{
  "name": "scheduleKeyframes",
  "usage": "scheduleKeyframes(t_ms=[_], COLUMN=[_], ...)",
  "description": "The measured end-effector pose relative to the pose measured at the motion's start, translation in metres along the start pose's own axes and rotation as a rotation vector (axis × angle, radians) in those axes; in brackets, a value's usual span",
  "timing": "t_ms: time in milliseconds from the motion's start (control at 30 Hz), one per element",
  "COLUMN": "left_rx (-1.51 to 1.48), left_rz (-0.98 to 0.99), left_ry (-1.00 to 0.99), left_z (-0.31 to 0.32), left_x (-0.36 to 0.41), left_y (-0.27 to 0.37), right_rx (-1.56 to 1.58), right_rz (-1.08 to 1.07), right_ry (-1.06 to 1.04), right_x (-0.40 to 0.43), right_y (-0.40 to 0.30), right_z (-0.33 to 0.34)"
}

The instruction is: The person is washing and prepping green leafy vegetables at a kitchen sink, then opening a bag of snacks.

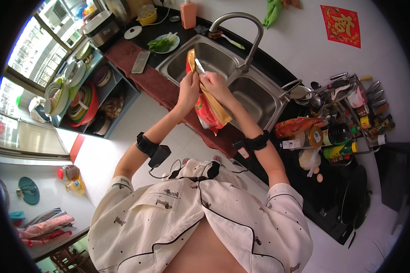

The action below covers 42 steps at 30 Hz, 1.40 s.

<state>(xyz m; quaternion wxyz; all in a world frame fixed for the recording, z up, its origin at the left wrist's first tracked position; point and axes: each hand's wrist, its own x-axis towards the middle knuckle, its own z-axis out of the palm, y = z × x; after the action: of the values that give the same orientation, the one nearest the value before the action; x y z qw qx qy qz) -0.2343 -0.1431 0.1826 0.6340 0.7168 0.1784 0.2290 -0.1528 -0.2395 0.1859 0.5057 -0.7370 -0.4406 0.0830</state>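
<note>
Both of my hands are on a red and gold foil food packet (210, 111), held up over the front edge of a double stainless steel sink (237, 63). My left hand (189, 89) pinches its upper edge between thumb and fingers. Close beside it, my right hand (217, 88) grips the packet's other side. A silvery strip (199, 65) sticks up between the hands; whether it is the foil lining or something else I cannot tell. The packet's lower end hangs over a dark red cloth (157, 87) along the counter edge. Its contents are hidden.
A curved faucet (256, 34) rises behind the sink. To the left are a plate of leafy greens (164, 43) and a smartphone (140, 62). Bottles (340, 134), a utensil rack (355, 92) and two eggs (319, 177) are on the right. A dish shelf (106, 131) stands left.
</note>
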Motion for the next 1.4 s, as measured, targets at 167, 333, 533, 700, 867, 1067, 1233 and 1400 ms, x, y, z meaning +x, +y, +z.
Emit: scheduleKeyframes(t_ms=[167,333,533,700,867,1067,1233,1400], left_rx=[-0.078,-0.238,-0.405,-0.489,-0.514,-0.334,-0.226,-0.115], left_rz=[0.088,0.064,0.001,-0.076,-0.013,0.072,0.007,0.02], left_ry=[0.055,0.086,0.116,0.153,0.198,0.058,-0.014,-0.07], left_z=[0.007,0.01,0.011,0.013,0.016,-0.007,-0.026,-0.05], left_x=[0.003,-0.004,-0.008,-0.007,-0.004,-0.01,-0.017,-0.017], left_y=[-0.022,-0.021,-0.02,-0.023,-0.022,-0.014,-0.008,0.008], right_rx=[0.298,0.402,0.591,0.748,0.986,0.647,0.127,-0.108], right_rz=[-0.025,0.027,0.07,0.115,0.242,0.231,0.039,0.121], right_ry=[0.115,0.141,0.134,0.279,0.296,0.072,0.11,0.135], right_x=[-0.002,-0.006,-0.011,-0.01,-0.01,-0.019,-0.018,-0.02], right_y=[0.022,0.03,0.03,0.032,0.021,0.006,0.021,0.016], right_z=[0.017,0.026,0.03,0.036,0.028,-0.009,-0.037,-0.087])
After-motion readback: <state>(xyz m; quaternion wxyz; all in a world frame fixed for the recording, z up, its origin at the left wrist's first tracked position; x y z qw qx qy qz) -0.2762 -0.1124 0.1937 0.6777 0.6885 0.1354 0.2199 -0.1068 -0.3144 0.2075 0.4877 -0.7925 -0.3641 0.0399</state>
